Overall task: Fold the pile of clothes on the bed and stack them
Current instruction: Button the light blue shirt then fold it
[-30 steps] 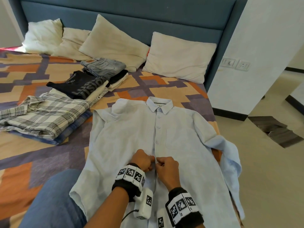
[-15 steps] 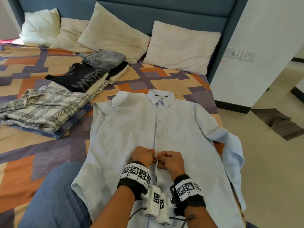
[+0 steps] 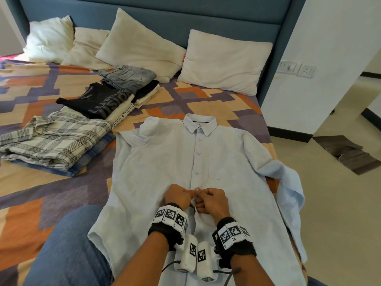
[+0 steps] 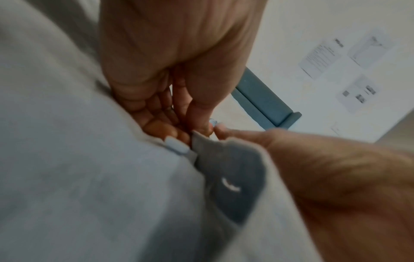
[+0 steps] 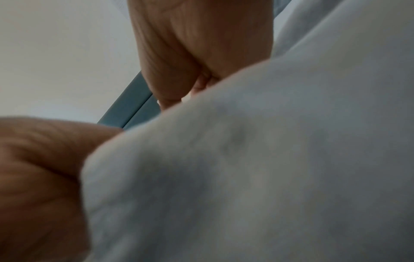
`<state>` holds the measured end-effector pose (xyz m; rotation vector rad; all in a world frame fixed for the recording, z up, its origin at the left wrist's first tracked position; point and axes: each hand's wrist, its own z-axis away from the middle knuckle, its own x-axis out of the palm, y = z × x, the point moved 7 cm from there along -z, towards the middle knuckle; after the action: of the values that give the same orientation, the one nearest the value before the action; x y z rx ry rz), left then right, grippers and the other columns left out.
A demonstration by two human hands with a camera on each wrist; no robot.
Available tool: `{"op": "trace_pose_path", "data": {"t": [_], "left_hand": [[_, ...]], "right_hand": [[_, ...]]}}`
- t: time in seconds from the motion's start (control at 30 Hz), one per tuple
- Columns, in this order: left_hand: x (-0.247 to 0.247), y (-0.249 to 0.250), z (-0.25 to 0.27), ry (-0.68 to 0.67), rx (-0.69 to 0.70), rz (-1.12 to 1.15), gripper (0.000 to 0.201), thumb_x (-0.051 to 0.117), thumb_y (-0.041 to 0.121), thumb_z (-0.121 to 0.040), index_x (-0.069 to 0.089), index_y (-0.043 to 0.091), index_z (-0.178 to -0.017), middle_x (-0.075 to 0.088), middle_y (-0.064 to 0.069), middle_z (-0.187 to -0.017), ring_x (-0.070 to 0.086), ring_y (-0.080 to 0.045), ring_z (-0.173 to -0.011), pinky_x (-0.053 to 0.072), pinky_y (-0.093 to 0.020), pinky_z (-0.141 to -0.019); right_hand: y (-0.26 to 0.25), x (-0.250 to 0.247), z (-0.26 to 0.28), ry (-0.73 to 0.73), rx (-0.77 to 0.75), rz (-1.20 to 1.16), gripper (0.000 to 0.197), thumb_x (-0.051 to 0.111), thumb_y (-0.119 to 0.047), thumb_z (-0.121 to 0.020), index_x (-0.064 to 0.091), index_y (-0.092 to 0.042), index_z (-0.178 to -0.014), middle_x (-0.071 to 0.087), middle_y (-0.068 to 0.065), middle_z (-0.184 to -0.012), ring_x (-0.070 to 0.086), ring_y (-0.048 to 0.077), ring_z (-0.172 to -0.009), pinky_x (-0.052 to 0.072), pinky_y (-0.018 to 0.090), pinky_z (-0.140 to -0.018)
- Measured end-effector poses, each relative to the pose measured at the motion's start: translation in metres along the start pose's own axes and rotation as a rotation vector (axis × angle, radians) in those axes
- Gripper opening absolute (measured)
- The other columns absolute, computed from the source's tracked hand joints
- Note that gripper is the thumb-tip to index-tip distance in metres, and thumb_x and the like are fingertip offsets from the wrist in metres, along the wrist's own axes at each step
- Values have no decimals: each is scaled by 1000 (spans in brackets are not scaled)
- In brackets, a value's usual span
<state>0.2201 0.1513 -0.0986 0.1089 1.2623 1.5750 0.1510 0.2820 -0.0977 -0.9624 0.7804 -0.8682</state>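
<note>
The soft, light blue shirt (image 3: 165, 162) is pinched at its button placket by left hand (image 3: 178, 196) and right hand (image 3: 210, 200); it is best held by its edges.

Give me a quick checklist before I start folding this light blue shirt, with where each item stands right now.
1. Shirt lying front up on the bed: ok.
2. Collar flat and pointing toward the pillows: ok.
3. Front placket buttoned all the way down: not ok; left hand and right hand both pinch the placket at a lower button, and it is open below them.
4. Sleeves laid out: not ok; the sleeve on your right hangs off the bed edge.
5. Stack ready: ok; plaid shirt tops a folded pile beside it.
6. Hem straight: cannot tell; your arms hide it.
</note>
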Motion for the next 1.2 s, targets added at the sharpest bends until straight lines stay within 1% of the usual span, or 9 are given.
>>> {"op": "trace_pose_path", "data": {"t": [0.2,0.37,0.5,0.6,0.7,0.8,1.0,1.13,1.2], "left_hand": [[-4,-1,-1,38,-79,-37,24,63,27,-85,61,4,-81,65,-11,-81,59,-27,-73,40,-24,-55],[3,0,-5,20,-19,-39,24,57,27,-87,66,5,-84,72,-16,-90,70,-31,-85,59,-38,-77],[-1,1,-10,-39,-27,13,31,64,26,-87,68,-4,-82,68,-11,-60,64,-21,-50,55,-28,-53],[-31,2,-30,53,-25,164,27,70,27,-85,65,2,-94,69,-13,-69,60,-21,-45,48,-25,-44],[-98,0,-62,326,-35,233,43,75,33,-77,56,14,-110,64,-21,-111,68,-34,-82,58,-40,-75],[-156,-8,-86,436,-119,-91,60,68,29,-85,46,0,-132,39,-25,-141,46,-43,-122,44,-45,-101],[-183,-26,-127,331,-196,-94,42,75,36,-78,64,-1,-93,69,-18,-86,65,-34,-76,56,-41,-75],[-177,-30,-138,295,-174,-20,31,79,27,-73,56,6,-70,59,-13,-73,55,-27,-70,50,-36,-71],[-179,-27,-139,275,-154,-5,29,72,19,-82,49,11,-65,53,-9,-71,51,-26,-67,46,-30,-65]], "right_hand": [[-1,0,5,-74,23,10,5,74,-5,-85,72,-1,-84,73,18,-80,68,19,-63,56,25,-58],[-1,3,3,-66,36,52,9,65,0,-90,71,0,-83,73,16,-79,67,19,-62,55,25,-56],[-7,0,5,-115,50,83,12,59,-3,-94,69,-2,-86,70,14,-76,65,19,-58,54,27,-53],[-20,-33,-7,-4,3,113,14,57,-8,-94,67,-10,-83,68,12,-76,61,22,-53,42,24,-40],[-33,-100,-34,286,-98,302,10,61,-28,-85,64,-20,-79,71,15,-88,69,33,-77,58,40,-65],[-27,-146,-64,374,-24,516,39,59,-45,-71,65,-13,-91,70,20,-97,66,40,-94,54,52,-86],[-51,-149,-83,361,125,919,68,66,-41,-90,45,4,-136,43,27,-143,42,43,-131,37,48,-109],[-58,-148,-95,349,154,784,54,73,-26,-86,53,9,-123,59,27,-121,57,42,-112,46,44,-95],[-52,-158,-99,361,210,518,35,78,-15,-82,58,8,-99,59,24,-83,61,32,-69,52,40,-70]]}}
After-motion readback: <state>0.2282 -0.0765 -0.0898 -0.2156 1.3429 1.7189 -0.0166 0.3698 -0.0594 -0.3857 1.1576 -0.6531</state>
